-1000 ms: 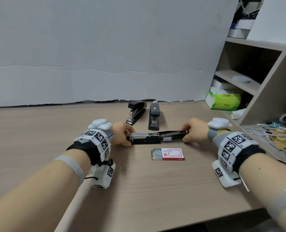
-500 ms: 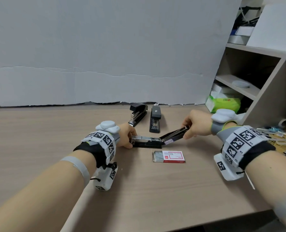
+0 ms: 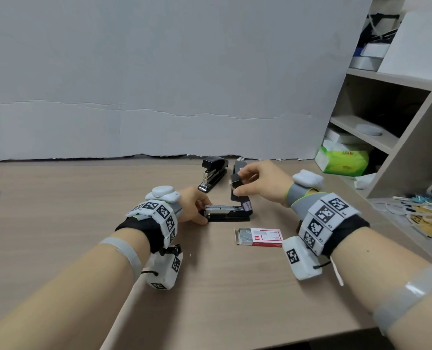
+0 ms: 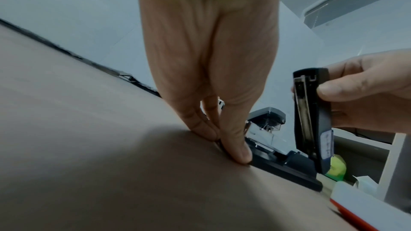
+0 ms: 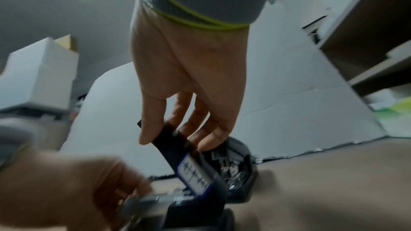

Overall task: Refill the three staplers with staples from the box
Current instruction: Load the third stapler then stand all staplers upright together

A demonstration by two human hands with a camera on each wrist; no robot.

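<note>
A black stapler [image 3: 227, 215] lies on the desk in front of me with its silver staple channel exposed. My left hand [image 3: 205, 210] pinches its front end and holds it down, with thumb and fingers [image 4: 235, 148] on either side. My right hand [image 3: 236, 184] grips the stapler's top arm [image 4: 311, 120], which stands nearly upright on its hinge; its white label [image 5: 194, 175] faces the right wrist view. An open red and white staple box [image 3: 260, 237] lies just in front. Two more black staplers [image 3: 213, 173] [image 3: 240, 165] lie behind, the right one partly hidden by my hand.
A white board wall [image 3: 159, 97] closes off the back of the wooden desk [image 3: 210, 286]. On the right stands a shelf unit [image 3: 399, 137] with a green tissue pack [image 3: 344, 161]. Loose small clutter [image 3: 422, 210] lies on the desk's right edge.
The stapler's top arm lay flat, folded out to the right. My right hand has swung it up and leftward until it stands upright. My left hand kept hold of the front end.
</note>
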